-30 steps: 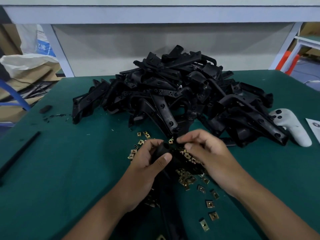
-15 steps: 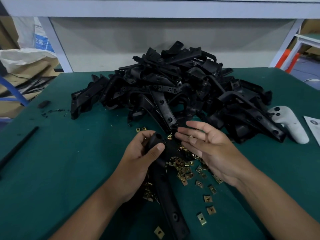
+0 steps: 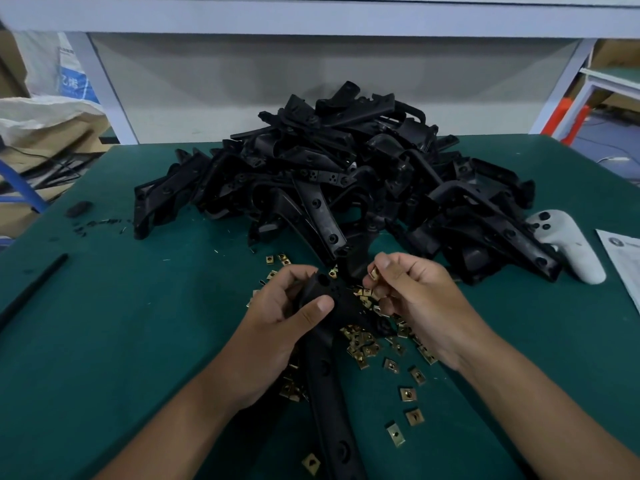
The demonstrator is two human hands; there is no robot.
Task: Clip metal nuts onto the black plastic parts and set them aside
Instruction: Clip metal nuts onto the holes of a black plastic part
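My left hand [image 3: 277, 327] grips the upper end of a long black plastic part [image 3: 327, 403] that runs down toward the bottom edge of the view. My right hand [image 3: 419, 306] pinches one brass-coloured metal nut [image 3: 373, 273] between thumb and forefinger, just right of the part's top end and apart from it. Several loose metal nuts [image 3: 363, 344] lie scattered on the green table between and below my hands. A big pile of black plastic parts [image 3: 346, 188] fills the middle of the table behind my hands.
A white game controller [image 3: 568, 244] lies to the right of the pile, with a sheet of paper [image 3: 623, 258] at the right edge. A black rod [image 3: 31, 292] and a small black lump [image 3: 79, 208] lie on the green table [image 3: 121, 323] at the left.
My right hand, spread open half a second ago, has curled and now pinches a nut beside the part's top. My left hand keeps its grip on the part.
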